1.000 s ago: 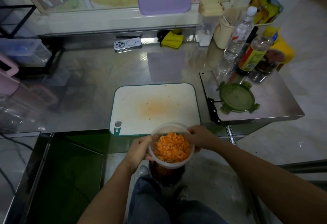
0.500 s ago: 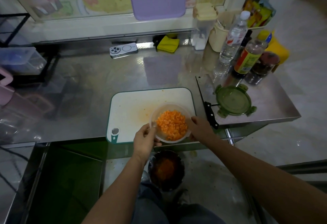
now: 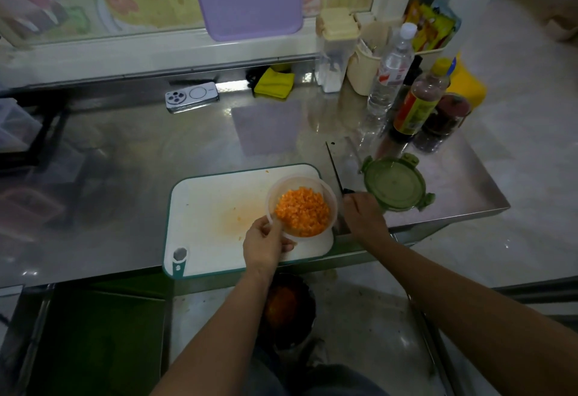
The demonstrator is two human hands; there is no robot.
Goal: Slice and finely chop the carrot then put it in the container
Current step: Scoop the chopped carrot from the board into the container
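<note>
Two hands at the near edge of the steel worktop (image 3: 125,161). With the left hand (image 3: 266,244), a grip on the near-left rim of the clear round container (image 3: 325,190), thumb at the lip. Container tilted toward the near edge, over the right half of the white cutting board (image 3: 212,208); hard to say whether its base touches the board. Inside it, the finely chopped carrot (image 3: 301,215), a loose orange heap. Just right of the container, the right hand (image 3: 364,217) laid over the black handle of the knife (image 3: 333,164), fingers curled down and hidden; impossible to tell whether clenched round the handle. Blade pointing toward the far edge, between the board and the green lid (image 3: 395,183). Lid flat on the worktop, toward the right edge. Faint orange stain on the middle of the board. Along the far edge, a phone (image 3: 191,96) and a yellow cloth (image 3: 274,82); toward the far right corner, a cluster of bottles (image 3: 391,76).
</note>
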